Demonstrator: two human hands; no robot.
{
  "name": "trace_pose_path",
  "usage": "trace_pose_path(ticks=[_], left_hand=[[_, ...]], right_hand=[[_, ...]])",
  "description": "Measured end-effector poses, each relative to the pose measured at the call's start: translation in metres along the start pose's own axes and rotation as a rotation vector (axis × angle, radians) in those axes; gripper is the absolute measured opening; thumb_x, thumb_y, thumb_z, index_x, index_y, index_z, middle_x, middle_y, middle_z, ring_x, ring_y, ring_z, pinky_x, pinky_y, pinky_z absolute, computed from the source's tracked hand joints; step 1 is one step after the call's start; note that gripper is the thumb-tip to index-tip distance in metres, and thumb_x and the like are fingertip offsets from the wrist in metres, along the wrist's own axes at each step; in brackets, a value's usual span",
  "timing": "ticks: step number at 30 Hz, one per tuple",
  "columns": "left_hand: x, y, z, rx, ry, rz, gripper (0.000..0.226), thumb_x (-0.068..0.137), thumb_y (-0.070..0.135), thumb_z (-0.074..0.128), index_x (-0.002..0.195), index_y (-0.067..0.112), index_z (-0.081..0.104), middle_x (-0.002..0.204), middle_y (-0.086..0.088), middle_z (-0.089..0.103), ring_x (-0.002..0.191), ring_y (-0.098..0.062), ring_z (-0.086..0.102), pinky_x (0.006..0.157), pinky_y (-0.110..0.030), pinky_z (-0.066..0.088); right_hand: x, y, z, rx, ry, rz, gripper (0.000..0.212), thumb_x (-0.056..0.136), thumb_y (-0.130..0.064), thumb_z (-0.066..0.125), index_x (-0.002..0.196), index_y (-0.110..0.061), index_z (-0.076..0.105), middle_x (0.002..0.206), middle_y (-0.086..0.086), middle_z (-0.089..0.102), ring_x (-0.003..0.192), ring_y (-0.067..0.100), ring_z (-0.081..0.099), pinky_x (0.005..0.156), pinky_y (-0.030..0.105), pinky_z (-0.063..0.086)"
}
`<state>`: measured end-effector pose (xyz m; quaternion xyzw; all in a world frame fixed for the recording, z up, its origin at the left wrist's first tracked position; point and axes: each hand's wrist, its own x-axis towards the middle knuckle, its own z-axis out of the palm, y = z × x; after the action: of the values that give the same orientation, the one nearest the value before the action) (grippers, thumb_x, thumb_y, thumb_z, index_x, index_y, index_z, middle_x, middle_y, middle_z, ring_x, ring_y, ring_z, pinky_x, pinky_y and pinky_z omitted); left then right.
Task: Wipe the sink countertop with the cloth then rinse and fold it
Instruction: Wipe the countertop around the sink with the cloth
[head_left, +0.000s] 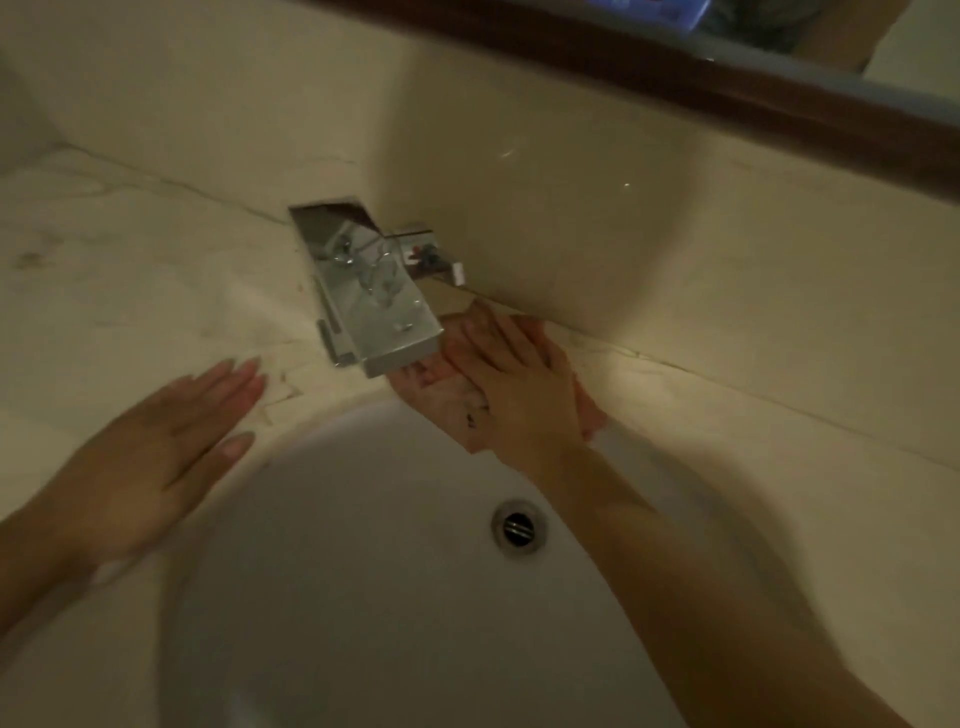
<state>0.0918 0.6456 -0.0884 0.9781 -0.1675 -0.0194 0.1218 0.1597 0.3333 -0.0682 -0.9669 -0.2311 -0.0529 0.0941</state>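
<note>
Flat, square-edged chrome faucet (363, 291) jutting from the beige wall over the back rim of a white oval basin (363, 571). Just right of the spout tip, right hand (511, 387) with fingers spread flat, pressing a pale pinkish patterned cloth (441, 395) onto the veined cream marble countertop (130, 270), at the seam below the wall. Left of the faucet, left hand (156, 441) open and flat, fingers straight, grasping nothing, resting at the basin's left rim. Wide bare counter left of the faucet, a narrower strip right of it; round metal drain (518, 527) below the faucet, unobstructed. Most of the cloth hidden under the palm and spout, its outline blurred. Both forearms cut off by the frame; dark wooden mirror frame (727, 88) above, reflection unclear.
</note>
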Motion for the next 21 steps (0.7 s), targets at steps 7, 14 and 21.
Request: trace_pose_path(ticks=[7,14,21], left_hand=[[-0.006,0.02,-0.006,0.007,0.066,-0.068,0.068,0.089,0.062,0.007,0.145,0.026,0.017,0.152,0.012,0.008,0.139,0.009,-0.007,0.11,-0.009,-0.01],[-0.003,0.018,-0.007,-0.093,0.162,-0.109,0.064,0.089,0.055,0.013,0.148,0.028,0.01,0.152,0.013,0.001,0.141,0.003,-0.003,0.111,-0.011,-0.011],[-0.002,0.022,-0.006,-0.317,0.28,-0.073,0.054,0.089,0.043,0.022,0.142,0.029,0.024,0.145,0.013,0.02,0.133,0.009,0.013,0.107,-0.002,-0.002]], right_hand=[[-0.01,0.021,-0.006,-0.07,0.033,-0.031,0.058,0.071,-0.03,0.048,0.129,-0.026,0.053,0.143,0.002,0.047,0.129,0.023,0.047,0.093,0.042,0.043],[-0.027,-0.047,-0.005,0.286,0.139,0.039,0.034,0.079,-0.026,0.051,0.11,-0.025,0.065,0.118,0.005,0.066,0.114,0.021,0.055,0.092,0.035,0.045],[0.02,-0.146,0.007,0.634,0.324,0.114,0.039,0.084,-0.023,0.037,0.103,-0.008,0.066,0.102,0.012,0.07,0.094,0.031,0.064,0.085,0.037,0.048]])
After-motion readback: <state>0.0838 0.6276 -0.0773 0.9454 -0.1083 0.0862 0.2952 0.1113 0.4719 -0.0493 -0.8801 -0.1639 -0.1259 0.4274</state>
